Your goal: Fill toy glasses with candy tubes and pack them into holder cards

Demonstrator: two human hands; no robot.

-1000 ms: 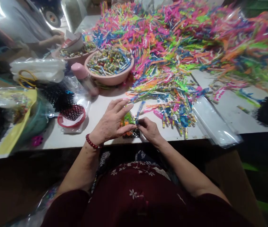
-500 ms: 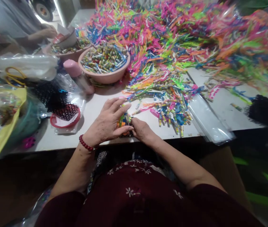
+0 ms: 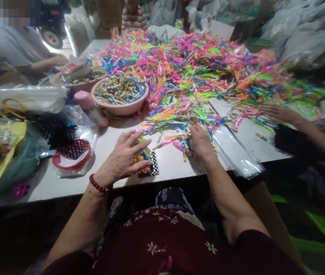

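My left hand (image 3: 122, 156) lies over a small bundle of coloured sticks (image 3: 143, 156) that sits on a black mesh piece (image 3: 152, 167) near the front edge of the white table (image 3: 168, 162); its fingers are curled around the bundle. My right hand (image 3: 200, 142) reaches forward and rests on the near edge of the loose pile of coloured sticks (image 3: 191, 114), fingers bent down into them; whether it has hold of any is hidden.
A pink bowl of small wrapped pieces (image 3: 119, 93) and a pink-capped bottle (image 3: 90, 107) stand to the left, beside a red mesh basket (image 3: 70, 152). Clear plastic sleeves (image 3: 237, 152) lie at my right. Another person's hand (image 3: 280, 112) works at right; another person sits at far left.
My right hand left the bundle and moved right and forward onto the stick pile. My left hand stayed on the bundle. The view tilted up, bringing another person's hand into sight.
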